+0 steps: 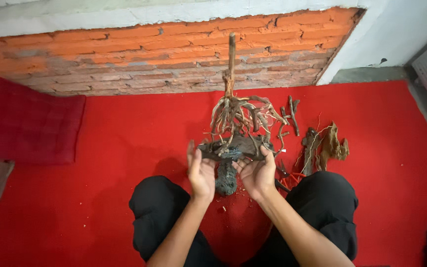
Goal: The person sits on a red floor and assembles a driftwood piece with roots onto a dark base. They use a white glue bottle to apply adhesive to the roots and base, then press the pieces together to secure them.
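Centre frame: driftwood (233,118), roots upward, on dark rock (226,179). Left hand (201,173), right hand (257,173) open, cupping base. Likely stiff, brittle, top-heavy; best held at base. Red carpet (100,198), scraps (322,143) right.

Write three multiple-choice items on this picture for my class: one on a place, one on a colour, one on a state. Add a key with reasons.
1. Where do the loose wood pieces lie?
A. on the cushion
B. on the carpet, to the person's right
C. on the wall

2. What colour is the carpet?
A. red
B. blue
C. grey

3. How is the root piece held?
A. flat on the floor, untouched
B. in one hand only
C. upright, between both hands

Key:
1 B, they rest on the carpet near the right knee.
2 A, it is red all over.
3 C, the left hand and right hand flank its dark base, stem pointing up.
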